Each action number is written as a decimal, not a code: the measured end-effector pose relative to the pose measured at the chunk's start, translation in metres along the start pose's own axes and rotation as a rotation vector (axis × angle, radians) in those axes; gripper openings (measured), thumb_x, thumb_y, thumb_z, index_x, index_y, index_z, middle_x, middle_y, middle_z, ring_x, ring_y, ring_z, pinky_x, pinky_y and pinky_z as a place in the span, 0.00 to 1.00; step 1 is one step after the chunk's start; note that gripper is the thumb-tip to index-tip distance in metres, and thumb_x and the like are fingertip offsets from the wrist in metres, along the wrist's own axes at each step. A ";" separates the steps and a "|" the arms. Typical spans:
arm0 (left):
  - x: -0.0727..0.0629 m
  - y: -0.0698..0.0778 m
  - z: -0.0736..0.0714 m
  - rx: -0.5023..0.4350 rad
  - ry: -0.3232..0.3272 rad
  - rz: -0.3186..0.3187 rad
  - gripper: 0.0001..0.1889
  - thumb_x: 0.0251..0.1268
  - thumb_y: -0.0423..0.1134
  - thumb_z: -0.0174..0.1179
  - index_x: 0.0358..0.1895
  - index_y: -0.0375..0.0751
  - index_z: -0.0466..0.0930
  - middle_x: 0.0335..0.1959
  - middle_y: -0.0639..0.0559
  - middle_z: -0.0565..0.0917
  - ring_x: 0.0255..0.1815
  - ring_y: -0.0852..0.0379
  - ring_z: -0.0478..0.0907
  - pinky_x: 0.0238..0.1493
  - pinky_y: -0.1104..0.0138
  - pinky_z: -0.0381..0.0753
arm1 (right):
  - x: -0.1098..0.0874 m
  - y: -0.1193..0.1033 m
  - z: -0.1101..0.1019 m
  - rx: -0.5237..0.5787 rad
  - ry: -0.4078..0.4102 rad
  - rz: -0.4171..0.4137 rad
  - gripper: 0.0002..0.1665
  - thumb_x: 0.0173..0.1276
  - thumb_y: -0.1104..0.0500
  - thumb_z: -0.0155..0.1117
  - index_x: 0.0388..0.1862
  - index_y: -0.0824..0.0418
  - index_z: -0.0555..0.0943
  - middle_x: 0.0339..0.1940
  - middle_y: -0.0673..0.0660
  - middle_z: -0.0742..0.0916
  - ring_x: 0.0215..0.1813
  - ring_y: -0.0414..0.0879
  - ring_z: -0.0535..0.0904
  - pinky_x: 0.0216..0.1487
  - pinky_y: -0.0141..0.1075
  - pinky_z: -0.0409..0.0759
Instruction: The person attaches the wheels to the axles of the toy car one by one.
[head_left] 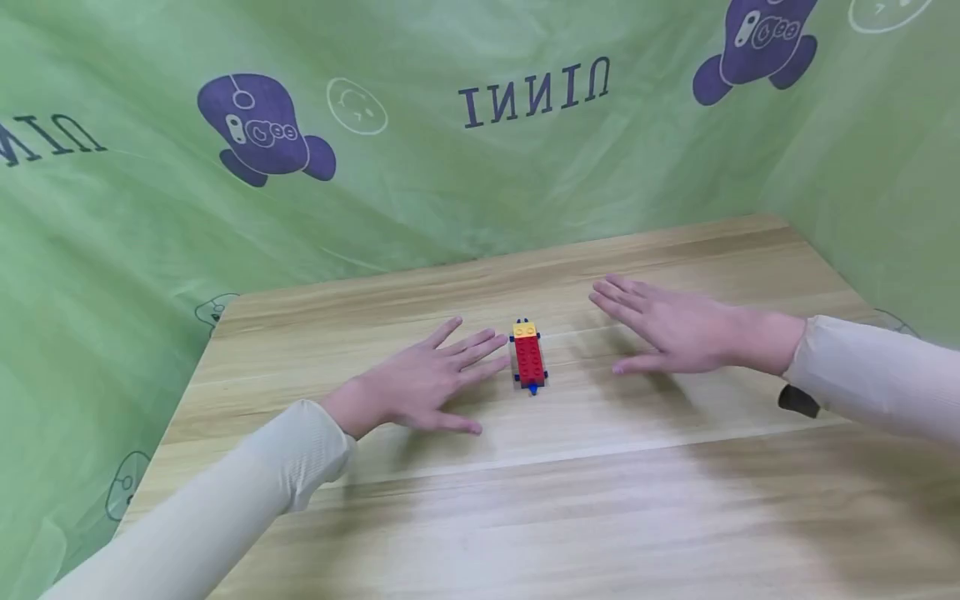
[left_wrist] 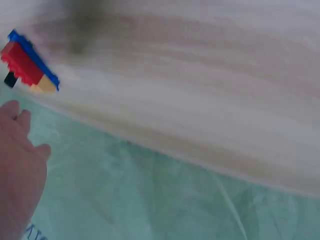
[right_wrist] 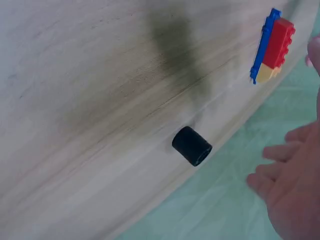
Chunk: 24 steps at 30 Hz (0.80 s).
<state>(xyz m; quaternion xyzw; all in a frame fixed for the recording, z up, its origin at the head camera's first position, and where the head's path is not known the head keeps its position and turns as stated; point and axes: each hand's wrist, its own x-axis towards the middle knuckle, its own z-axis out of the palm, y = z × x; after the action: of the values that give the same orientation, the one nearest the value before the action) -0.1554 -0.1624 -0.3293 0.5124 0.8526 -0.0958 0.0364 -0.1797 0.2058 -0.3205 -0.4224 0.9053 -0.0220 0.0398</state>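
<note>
A small toy brick car (head_left: 528, 358) with a red brick, a yellow brick at its far end and a blue base stands on the wooden table. My left hand (head_left: 423, 383) is spread just left of it, fingertips close to its side; whether they touch it I cannot tell. Farther off, on the car's right, my right hand (head_left: 675, 325) has its fingers straight and holds nothing. Both wrist views show the car too, red brick (left_wrist: 22, 62) and blue base (right_wrist: 265, 47). A black cylinder (right_wrist: 192, 146) lies on the table, partly hidden by the right sleeve in the head view.
The wooden table (head_left: 525, 517) has its far edge against a green cloth (head_left: 420, 192) printed with purple figures and letters. More green cloth hangs at the left and right sides. Pale sleeves (head_left: 225, 492) cover both forearms.
</note>
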 end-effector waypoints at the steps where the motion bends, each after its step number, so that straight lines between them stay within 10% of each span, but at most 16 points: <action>1: 0.004 0.001 0.002 0.007 -0.003 -0.026 0.46 0.70 0.67 0.53 0.81 0.44 0.51 0.83 0.45 0.51 0.83 0.46 0.53 0.82 0.43 0.45 | 0.003 0.000 0.000 0.030 0.022 0.036 0.53 0.72 0.37 0.61 0.80 0.68 0.54 0.80 0.70 0.61 0.80 0.67 0.57 0.77 0.59 0.60; 7: 0.042 0.017 0.009 -0.101 0.101 -0.230 0.34 0.74 0.49 0.56 0.76 0.36 0.60 0.79 0.39 0.60 0.75 0.43 0.67 0.76 0.47 0.65 | 0.022 0.013 0.006 0.116 0.170 0.188 0.44 0.68 0.48 0.70 0.71 0.74 0.68 0.64 0.75 0.77 0.64 0.69 0.76 0.65 0.59 0.76; 12: 0.068 0.033 0.016 -0.180 0.183 -0.353 0.29 0.73 0.50 0.56 0.71 0.38 0.68 0.71 0.40 0.70 0.68 0.45 0.73 0.65 0.53 0.78 | 0.031 0.025 0.018 0.186 0.117 0.313 0.44 0.66 0.47 0.71 0.70 0.74 0.69 0.64 0.77 0.76 0.63 0.71 0.75 0.63 0.62 0.76; 24: 0.079 0.038 0.028 -0.225 0.193 -0.446 0.28 0.73 0.55 0.55 0.68 0.43 0.74 0.69 0.41 0.70 0.66 0.48 0.72 0.56 0.56 0.82 | 0.036 0.046 0.023 0.313 0.070 0.398 0.39 0.66 0.49 0.71 0.64 0.77 0.74 0.61 0.78 0.78 0.62 0.71 0.76 0.65 0.62 0.73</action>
<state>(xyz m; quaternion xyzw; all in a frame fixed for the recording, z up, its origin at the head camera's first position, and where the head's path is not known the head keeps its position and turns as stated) -0.1602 -0.0824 -0.3742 0.3112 0.9493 0.0431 -0.0103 -0.2356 0.2079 -0.3483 -0.2234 0.9570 -0.1681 0.0769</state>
